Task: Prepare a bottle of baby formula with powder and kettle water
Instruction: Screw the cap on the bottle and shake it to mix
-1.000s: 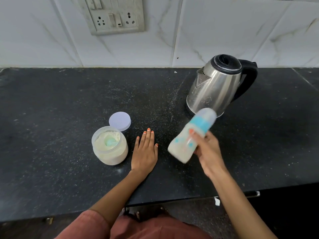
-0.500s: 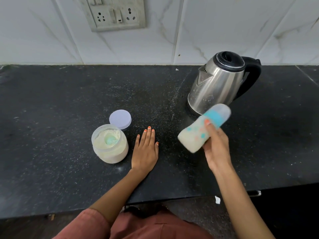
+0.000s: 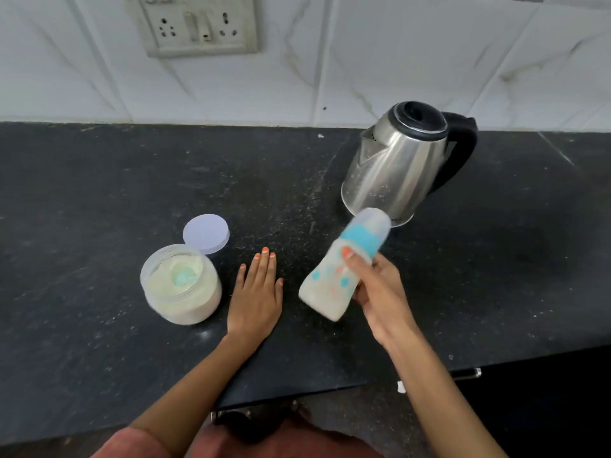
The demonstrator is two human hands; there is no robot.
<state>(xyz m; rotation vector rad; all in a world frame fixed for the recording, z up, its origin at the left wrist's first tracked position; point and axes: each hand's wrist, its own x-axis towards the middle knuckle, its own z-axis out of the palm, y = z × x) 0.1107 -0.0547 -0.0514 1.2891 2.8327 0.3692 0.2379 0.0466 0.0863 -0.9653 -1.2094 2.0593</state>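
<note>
1. Far left on the dark counter [image 3: 99, 193]: powder jar [image 3: 180, 292], open, full of pale powder, with a blue-green scoop [image 3: 183, 277] lying in it. Round lid [image 3: 205, 233] off, just behind the jar. Same spots as a second ago.
2. Next, left hand [image 3: 256, 299]: flat on the counter, fingers straight, holding nothing. Not moved at all.
3. Then the baby bottle [image 3: 325, 285], up in the air in the right hand [image 3: 380, 292]. Fingers curled tight round its middle. Cap on, cloudy white mix inside. Tipped over, cap end pointing up and away toward the kettle. Blurry from fast moving. Half a second ago lying flatter and a bit farther from the left hand; now swung back nearer and more upright. Looks like shaking.
4. Behind the bottle, farther right: shiny kettle [image 3: 400, 166], lid shut, black handle turned to the right. Not touched, not moved.
5. Meaning for the job: powder and water most likely in already, cap on, so mixing under way and nearly done. Left to do, by a guess: a few more shakes, bottle set down, lid back on the jar.
</note>
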